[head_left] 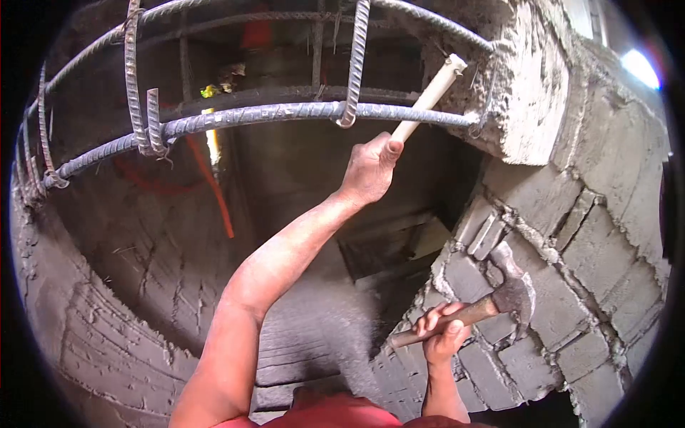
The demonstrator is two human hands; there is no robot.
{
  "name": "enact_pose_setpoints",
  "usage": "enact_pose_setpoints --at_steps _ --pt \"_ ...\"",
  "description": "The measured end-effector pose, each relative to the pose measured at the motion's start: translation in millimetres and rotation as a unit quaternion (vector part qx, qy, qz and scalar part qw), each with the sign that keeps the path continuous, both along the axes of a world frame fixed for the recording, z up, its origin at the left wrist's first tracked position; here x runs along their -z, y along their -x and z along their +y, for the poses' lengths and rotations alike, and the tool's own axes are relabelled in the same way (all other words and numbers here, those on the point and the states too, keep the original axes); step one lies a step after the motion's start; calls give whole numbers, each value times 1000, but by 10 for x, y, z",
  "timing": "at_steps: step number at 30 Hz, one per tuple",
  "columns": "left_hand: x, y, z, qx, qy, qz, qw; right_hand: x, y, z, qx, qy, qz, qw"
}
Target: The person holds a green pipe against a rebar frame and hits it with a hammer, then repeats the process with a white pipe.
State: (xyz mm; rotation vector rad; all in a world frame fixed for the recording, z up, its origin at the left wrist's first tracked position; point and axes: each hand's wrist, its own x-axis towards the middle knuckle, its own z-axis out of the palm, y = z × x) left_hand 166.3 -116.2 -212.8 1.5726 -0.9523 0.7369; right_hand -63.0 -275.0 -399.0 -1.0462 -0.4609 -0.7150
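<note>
My left hand (369, 170) is stretched forward, its fingers closed around a pale, narrow tube or stick (432, 91). The tube slants up to the right across the lower rebar (285, 113), and its far end reaches the rough concrete block (531, 85). Small dark bits stick out from that end. Lower right, my right hand (444, 334) grips a hammer (510, 289) by its wooden handle. The worn metal hammer head points up and right, over the brick wall (549, 285).
Rebar rings with vertical stirrups (130, 78) arch overhead. A grey plastered wall (85, 314) curves on the left. Below are wooden boards (296, 357), and an orange-red strip (214, 192) hangs in the dark opening. Bright light (640, 68) enters at the upper right.
</note>
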Motion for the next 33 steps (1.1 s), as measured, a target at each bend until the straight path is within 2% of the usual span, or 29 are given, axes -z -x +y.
enact_pose_setpoints --at_steps 1,3,6,8,10,12,13,16,17,18,21,23,24,25,28,29,30,31,32,33 --pt "-11 -12 -41 10 7 -4 1000 -33 8 9 11 8 12 1000" --pt "-2 0 -90 126 67 46 989 -77 11 -17 31 33 17 999" --pt "207 61 -116 115 76 71 988 -57 70 38 63 46 35 996" --pt "471 -61 -162 158 137 154 966 -38 139 45 74 77 50 993" --pt "684 -7 -143 209 164 198 944 93 240 10 95 80 80 989" --pt "968 48 -238 273 243 225 903 229 300 -27 96 95 105 985" --pt "980 104 -241 288 267 219 893 231 325 20 131 98 108 981" --pt "790 505 -261 263 259 272 889 414 429 57 131 43 133 981" --pt "622 554 -216 260 202 301 895 388 476 71 129 41 139 981" --pt "503 553 -205 262 198 295 897 411 497 43 130 38 132 982" --pt "264 656 -240 283 224 383 850 444 564 -15 168 97 178 965" --pt "548 791 -296 332 210 430 813 630 577 -74 194 116 182 957" --pt "765 849 -315 366 213 406 810 775 584 -111 220 143 196 945" --pt "995 889 -343 355 205 386 826 921 582 -140 237 161 182 941" --pt "1534 937 -447 290 234 462 805 830 785 -20 215 132 199 947" --pt "1704 956 -478 267 221 442 827 1282 739 -149 217 135 220 942" --pt "1924 957 -470 249 167 406 863 1288 747 -165 218 134 218 942" --pt "1957 1114 -473 194 88 276 937 1227 784 -127 209 113 221 946" --pt "1904 1296 -467 131 7 136 982 1159 794 -102 200 92 223 950" --pt "1817 1371 -442 137 -38 79 987 1066 785 -104 198 93 222 950"
